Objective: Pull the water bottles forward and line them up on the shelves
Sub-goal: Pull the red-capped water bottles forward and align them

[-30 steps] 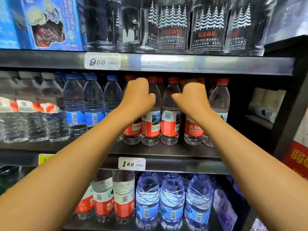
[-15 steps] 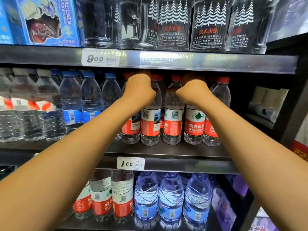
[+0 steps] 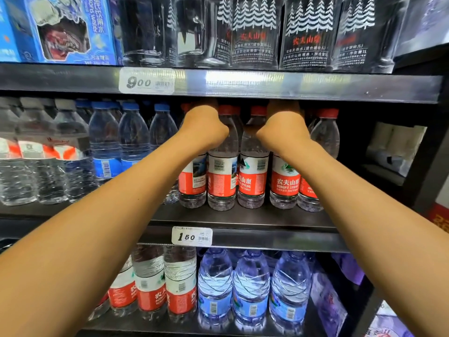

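From my head camera, both my arms reach into the middle shelf [image 3: 243,218], where the red-capped Nongfu Spring bottles [image 3: 222,166] stand in a front row of about five with more caps showing behind them. My left hand [image 3: 204,125] is over the shoulders of the bottles at the left end of that row, and my right hand [image 3: 283,125] is over those nearer the right end; the fingers of both go over the tops and out of sight under the shelf above, so I cannot tell whether either grip is closed round a neck or just hooked behind. These bottles look full, so I judge each one moderately heavy and steady on its base, but the thin clear plastic is ribbed, smooth and a little yielding, so a squeeze low on the label may slip or dent. The stiff neck and shoulder just under the cap seem the best place to hold and drag. They are clear with a red and white label and a red screw cap; some labels face front, others are turned aside. To the left stand blue-capped bottles [image 3: 133,142], and more water fills the lower shelf [image 3: 267,242].
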Action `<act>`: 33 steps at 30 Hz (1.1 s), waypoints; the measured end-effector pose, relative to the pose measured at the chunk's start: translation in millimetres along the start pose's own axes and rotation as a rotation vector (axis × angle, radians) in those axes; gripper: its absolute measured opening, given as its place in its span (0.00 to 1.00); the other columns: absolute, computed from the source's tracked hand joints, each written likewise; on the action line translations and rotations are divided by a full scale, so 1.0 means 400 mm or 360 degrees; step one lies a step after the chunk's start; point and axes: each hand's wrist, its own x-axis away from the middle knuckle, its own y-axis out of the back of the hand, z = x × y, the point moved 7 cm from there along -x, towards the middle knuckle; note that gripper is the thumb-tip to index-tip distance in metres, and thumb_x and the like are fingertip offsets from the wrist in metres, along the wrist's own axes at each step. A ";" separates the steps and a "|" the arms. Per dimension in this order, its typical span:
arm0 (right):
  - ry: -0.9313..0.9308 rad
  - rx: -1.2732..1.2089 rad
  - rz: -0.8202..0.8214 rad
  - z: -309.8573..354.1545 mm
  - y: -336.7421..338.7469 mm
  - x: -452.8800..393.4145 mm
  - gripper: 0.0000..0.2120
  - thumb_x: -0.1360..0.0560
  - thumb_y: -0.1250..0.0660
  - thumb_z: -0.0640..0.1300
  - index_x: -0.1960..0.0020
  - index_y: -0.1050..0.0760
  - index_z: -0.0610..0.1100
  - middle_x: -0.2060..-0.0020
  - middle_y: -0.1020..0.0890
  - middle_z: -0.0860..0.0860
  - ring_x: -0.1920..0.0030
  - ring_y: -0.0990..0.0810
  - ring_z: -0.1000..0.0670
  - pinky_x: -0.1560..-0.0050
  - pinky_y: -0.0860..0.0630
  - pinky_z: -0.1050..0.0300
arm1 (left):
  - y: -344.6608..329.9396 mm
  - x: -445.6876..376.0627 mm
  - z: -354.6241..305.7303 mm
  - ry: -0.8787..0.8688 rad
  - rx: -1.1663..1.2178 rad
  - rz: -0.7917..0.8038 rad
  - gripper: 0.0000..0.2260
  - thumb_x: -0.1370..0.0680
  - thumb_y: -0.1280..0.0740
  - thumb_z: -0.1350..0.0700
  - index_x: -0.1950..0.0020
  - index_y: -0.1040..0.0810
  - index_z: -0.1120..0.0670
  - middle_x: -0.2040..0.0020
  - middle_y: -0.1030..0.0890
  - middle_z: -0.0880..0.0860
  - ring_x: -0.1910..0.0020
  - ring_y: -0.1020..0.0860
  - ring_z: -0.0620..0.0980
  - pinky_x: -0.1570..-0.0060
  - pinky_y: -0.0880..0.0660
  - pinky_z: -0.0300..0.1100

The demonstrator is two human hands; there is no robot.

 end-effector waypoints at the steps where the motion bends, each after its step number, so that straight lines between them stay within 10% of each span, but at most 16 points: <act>1: -0.0006 0.0022 0.0063 -0.002 0.000 -0.003 0.10 0.25 0.33 0.49 0.55 0.30 0.43 0.59 0.24 0.43 0.60 0.27 0.42 0.62 0.33 0.55 | 0.000 -0.001 0.000 -0.0011 -0.0027 -0.0028 0.10 0.26 0.33 0.58 0.67 0.28 0.59 0.70 0.30 0.54 0.70 0.31 0.52 0.75 0.40 0.41; 8: -0.0025 0.0027 0.0293 -0.015 0.012 -0.007 0.18 0.25 0.36 0.53 0.59 0.22 0.38 0.61 0.19 0.43 0.63 0.23 0.44 0.65 0.30 0.53 | -0.003 0.023 -0.027 -0.0172 -0.0059 -0.0253 0.09 0.28 0.33 0.60 0.64 0.32 0.58 0.71 0.34 0.54 0.66 0.29 0.59 0.72 0.39 0.43; 14: 0.0030 -0.0007 0.0022 0.003 -0.014 -0.003 0.20 0.27 0.32 0.57 0.46 0.27 0.41 0.58 0.22 0.45 0.60 0.25 0.42 0.64 0.34 0.57 | -0.015 0.017 -0.013 -0.0068 0.0078 0.0099 0.10 0.26 0.30 0.54 0.62 0.25 0.58 0.63 0.24 0.56 0.61 0.25 0.55 0.68 0.32 0.41; 20: -0.0034 -0.0009 0.0161 -0.017 -0.011 -0.006 0.23 0.26 0.32 0.55 0.70 0.37 0.43 0.73 0.31 0.47 0.72 0.33 0.47 0.74 0.42 0.55 | -0.023 0.011 -0.010 -0.0111 0.0035 -0.0041 0.12 0.27 0.28 0.51 0.53 0.19 0.60 0.57 0.19 0.57 0.58 0.22 0.57 0.67 0.33 0.42; 26: -0.0003 0.0152 0.0274 -0.020 0.003 -0.002 0.26 0.25 0.36 0.60 0.72 0.33 0.42 0.76 0.32 0.49 0.74 0.34 0.50 0.74 0.39 0.57 | -0.023 0.029 -0.024 -0.0109 -0.0038 -0.0244 0.19 0.29 0.26 0.47 0.70 0.32 0.55 0.70 0.29 0.52 0.65 0.27 0.55 0.71 0.40 0.43; 33: 0.0051 0.0068 0.0025 -0.026 0.019 0.001 0.22 0.25 0.33 0.57 0.63 0.23 0.38 0.70 0.24 0.43 0.68 0.27 0.45 0.73 0.38 0.56 | -0.013 0.021 -0.012 -0.0107 0.0106 -0.0036 0.15 0.29 0.27 0.48 0.59 0.22 0.60 0.63 0.22 0.55 0.60 0.22 0.57 0.69 0.33 0.43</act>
